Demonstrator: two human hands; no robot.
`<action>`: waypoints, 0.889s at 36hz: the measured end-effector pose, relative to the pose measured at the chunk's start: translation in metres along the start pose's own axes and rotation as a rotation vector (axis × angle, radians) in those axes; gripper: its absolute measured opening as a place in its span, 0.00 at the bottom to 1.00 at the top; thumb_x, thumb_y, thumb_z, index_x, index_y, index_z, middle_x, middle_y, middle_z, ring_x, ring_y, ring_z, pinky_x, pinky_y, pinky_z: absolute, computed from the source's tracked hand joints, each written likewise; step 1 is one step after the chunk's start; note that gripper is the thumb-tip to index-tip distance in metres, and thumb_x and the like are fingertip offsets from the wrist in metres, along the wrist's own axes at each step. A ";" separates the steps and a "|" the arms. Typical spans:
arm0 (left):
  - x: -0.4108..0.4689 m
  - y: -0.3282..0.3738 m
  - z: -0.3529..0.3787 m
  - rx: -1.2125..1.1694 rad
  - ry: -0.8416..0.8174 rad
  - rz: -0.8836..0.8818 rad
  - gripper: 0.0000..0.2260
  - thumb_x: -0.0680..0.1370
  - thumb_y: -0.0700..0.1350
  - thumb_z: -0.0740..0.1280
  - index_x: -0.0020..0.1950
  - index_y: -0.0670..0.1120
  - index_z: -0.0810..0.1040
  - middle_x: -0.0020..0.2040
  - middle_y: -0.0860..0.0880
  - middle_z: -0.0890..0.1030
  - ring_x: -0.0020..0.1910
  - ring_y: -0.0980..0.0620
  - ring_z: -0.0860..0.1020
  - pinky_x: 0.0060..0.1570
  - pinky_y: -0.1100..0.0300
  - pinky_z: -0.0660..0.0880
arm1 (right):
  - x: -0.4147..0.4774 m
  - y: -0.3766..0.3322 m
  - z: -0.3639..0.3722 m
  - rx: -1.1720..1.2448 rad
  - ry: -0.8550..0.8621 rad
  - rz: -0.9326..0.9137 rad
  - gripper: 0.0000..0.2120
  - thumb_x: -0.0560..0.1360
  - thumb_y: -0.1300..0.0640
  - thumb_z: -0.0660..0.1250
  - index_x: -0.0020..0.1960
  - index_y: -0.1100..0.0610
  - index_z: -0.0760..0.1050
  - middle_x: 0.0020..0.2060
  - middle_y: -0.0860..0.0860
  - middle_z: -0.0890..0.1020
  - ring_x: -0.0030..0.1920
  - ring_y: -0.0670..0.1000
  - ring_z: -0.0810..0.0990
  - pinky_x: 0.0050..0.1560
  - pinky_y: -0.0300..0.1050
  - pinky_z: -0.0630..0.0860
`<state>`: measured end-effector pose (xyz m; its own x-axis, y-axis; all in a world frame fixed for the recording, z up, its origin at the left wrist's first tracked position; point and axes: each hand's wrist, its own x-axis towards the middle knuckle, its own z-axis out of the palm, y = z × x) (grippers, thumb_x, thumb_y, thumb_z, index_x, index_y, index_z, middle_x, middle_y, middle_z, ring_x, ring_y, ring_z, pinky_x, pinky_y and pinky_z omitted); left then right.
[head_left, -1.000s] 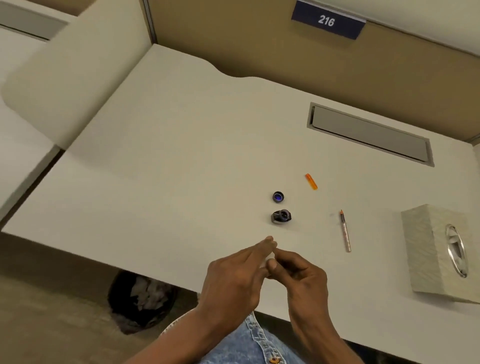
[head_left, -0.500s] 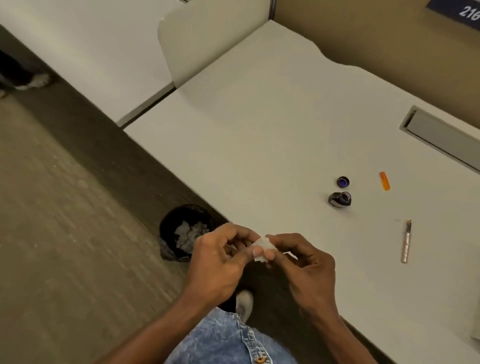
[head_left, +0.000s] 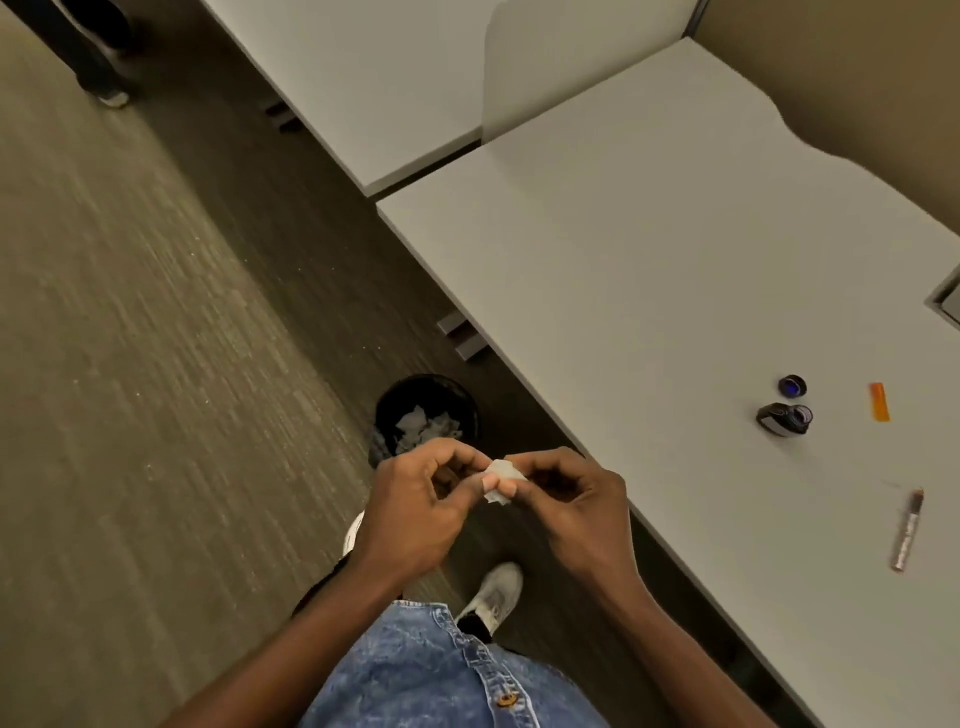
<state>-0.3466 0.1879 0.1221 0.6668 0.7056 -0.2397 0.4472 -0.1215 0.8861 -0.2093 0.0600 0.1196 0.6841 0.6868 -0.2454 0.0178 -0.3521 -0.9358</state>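
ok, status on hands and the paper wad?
Left hand and right hand both pinching small white paper wad, off the desk. Black bin just beyond, white scraps inside. Nothing between.

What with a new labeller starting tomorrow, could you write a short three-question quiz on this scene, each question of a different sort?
1. True or false: the left hand and the right hand both pinch the white paper wad.
2. Where does the black bin stand relative to the desk? A) on top of it; B) on the floor by its edge; C) behind the person.
3. Fill in: the small strip lying on the desk near the dark bottle is ____ in colour.
Key: 1 true; 2 B; 3 orange.
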 end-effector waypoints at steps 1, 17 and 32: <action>0.004 -0.007 -0.006 0.038 0.008 0.006 0.04 0.77 0.48 0.78 0.51 0.54 0.87 0.44 0.57 0.87 0.42 0.56 0.85 0.43 0.54 0.84 | 0.005 0.002 0.008 -0.030 -0.003 0.001 0.09 0.73 0.56 0.82 0.51 0.49 0.88 0.46 0.44 0.90 0.50 0.46 0.88 0.53 0.47 0.86; 0.098 -0.138 -0.151 0.818 -0.250 0.017 0.08 0.80 0.51 0.72 0.53 0.48 0.86 0.51 0.48 0.87 0.50 0.45 0.85 0.43 0.56 0.76 | 0.088 0.067 0.159 -0.438 0.122 0.100 0.09 0.73 0.56 0.81 0.52 0.49 0.87 0.45 0.43 0.84 0.43 0.43 0.82 0.43 0.37 0.78; 0.164 -0.243 -0.168 1.137 -0.502 -0.003 0.13 0.83 0.53 0.66 0.57 0.46 0.84 0.57 0.41 0.86 0.56 0.37 0.85 0.53 0.49 0.81 | 0.158 0.136 0.222 -0.766 0.081 0.165 0.08 0.78 0.56 0.76 0.57 0.55 0.85 0.52 0.52 0.84 0.50 0.54 0.84 0.53 0.53 0.83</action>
<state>-0.4461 0.4502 -0.0662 0.7073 0.3920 -0.5883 0.5443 -0.8330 0.0994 -0.2604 0.2620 -0.1023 0.7723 0.5493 -0.3191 0.3888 -0.8060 -0.4464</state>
